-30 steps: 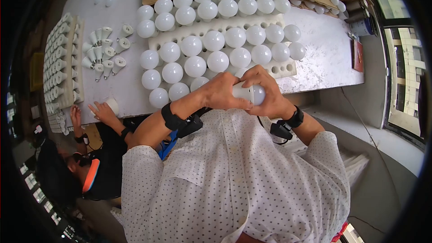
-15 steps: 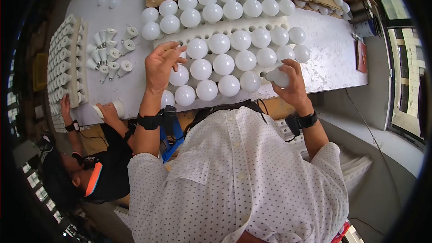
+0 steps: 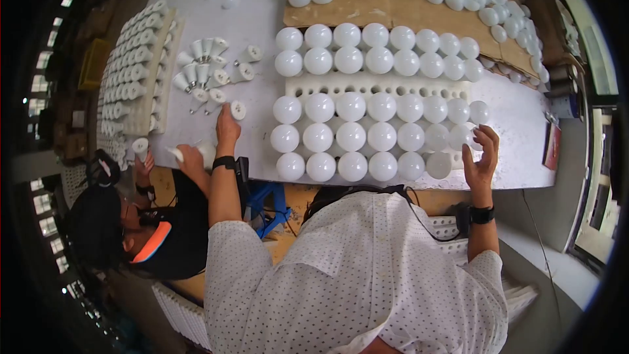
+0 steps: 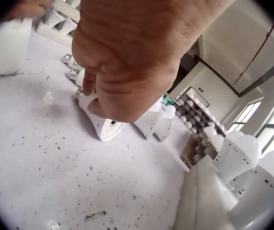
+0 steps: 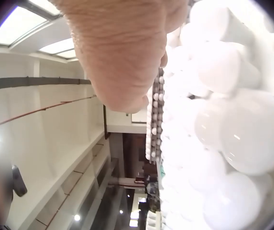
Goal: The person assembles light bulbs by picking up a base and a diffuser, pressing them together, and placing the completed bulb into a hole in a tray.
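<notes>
In the head view, my left hand pinches a white bulb base at the near edge of a loose cluster of bases. The left wrist view shows the base lying tilted on the table, its wide end uncovered, under my curled fingers. My right hand is at the right end of the bulb rows, thumb and fingers apart, overlapping the end of the middle row. Close to its thumb stands a white-domed bulb. Another bulb ends the front row. The right wrist view hides my fingertips.
White foam racks hold the upright bulbs. Loose domes lie on cardboard behind. Several bulb bases lie left, beside a filled foam rack. A seated person works at the left with bulb parts in hand.
Both hands have parted. My right hand has let go of its bulb at the front row's end; my left has moved left to the bases and gripped one. The view has shifted left.
</notes>
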`<state>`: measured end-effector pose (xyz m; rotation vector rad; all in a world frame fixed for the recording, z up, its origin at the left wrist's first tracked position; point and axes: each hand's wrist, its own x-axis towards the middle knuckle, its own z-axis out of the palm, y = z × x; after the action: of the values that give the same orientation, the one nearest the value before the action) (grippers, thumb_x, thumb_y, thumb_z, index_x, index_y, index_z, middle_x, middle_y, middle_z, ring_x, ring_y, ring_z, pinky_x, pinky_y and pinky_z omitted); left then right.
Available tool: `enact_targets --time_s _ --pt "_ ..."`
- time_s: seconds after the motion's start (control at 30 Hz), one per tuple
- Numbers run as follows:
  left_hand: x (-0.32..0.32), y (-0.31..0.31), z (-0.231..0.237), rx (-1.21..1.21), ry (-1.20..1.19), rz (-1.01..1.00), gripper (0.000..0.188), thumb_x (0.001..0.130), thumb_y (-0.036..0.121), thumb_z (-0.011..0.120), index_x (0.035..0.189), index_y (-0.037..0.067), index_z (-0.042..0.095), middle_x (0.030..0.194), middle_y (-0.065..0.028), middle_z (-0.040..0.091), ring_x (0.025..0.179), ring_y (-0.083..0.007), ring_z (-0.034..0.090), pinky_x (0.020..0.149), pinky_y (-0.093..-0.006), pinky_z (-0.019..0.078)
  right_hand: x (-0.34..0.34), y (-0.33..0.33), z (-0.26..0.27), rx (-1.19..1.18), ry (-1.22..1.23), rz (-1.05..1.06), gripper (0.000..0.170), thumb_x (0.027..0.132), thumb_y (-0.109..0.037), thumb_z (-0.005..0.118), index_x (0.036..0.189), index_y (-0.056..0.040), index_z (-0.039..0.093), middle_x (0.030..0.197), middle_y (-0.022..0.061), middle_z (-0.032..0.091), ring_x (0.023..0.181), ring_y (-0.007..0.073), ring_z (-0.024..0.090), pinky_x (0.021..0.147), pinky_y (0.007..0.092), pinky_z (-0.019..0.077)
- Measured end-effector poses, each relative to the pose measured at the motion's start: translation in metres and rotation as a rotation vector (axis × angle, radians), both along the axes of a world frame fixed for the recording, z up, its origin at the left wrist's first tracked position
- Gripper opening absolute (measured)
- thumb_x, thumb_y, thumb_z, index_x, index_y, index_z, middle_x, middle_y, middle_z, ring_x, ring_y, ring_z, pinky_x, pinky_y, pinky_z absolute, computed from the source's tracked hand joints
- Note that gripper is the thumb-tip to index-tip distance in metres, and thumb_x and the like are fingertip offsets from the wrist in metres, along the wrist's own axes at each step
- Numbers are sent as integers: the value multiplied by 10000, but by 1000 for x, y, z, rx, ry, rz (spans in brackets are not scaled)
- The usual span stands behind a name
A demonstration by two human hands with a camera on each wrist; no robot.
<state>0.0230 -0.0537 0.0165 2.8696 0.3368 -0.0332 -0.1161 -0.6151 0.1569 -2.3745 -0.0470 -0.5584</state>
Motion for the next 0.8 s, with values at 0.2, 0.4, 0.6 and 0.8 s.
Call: enact_targets --time_s 0.2,0.4,0.6,0.8 --pt "2 -17 3 254 -2 -105 316 666 102 688 940 31 547 915 -194 610 885 -384 550 786 -440 442 105 -138 -7 11 63 -304 336 766 -72 615 1090 -25 537 1054 129 549 868 203 595 707 289 497" --pt "-26 -39 0 -57 140 257 491 627 208 754 1014 17 520 974 -190 607 888 -331 591 785 -403 466 209 -250 -58 4 392 -372 568 718 -273 661 1199 -20 498 1104 198 571 917 264 602 782 327 478" --pt "-81 -50 25 -760 -191 660 365 722 144 714 1005 -8 541 915 -91 610 773 -184 602 666 -285 493 282 -284 -104 -260 318 -337 700 673 -339 675 1246 -9 445 1167 239 520 1116 333 487 941 373 389" --pt "-124 -65 84 -1258 -312 719 404 835 160 589 1186 23 443 1059 -133 559 870 -201 570 695 -322 502 322 -297 -111 -205 413 -329 739 651 -431 687 1231 -34 458 1124 215 558 1052 319 537 891 357 423"
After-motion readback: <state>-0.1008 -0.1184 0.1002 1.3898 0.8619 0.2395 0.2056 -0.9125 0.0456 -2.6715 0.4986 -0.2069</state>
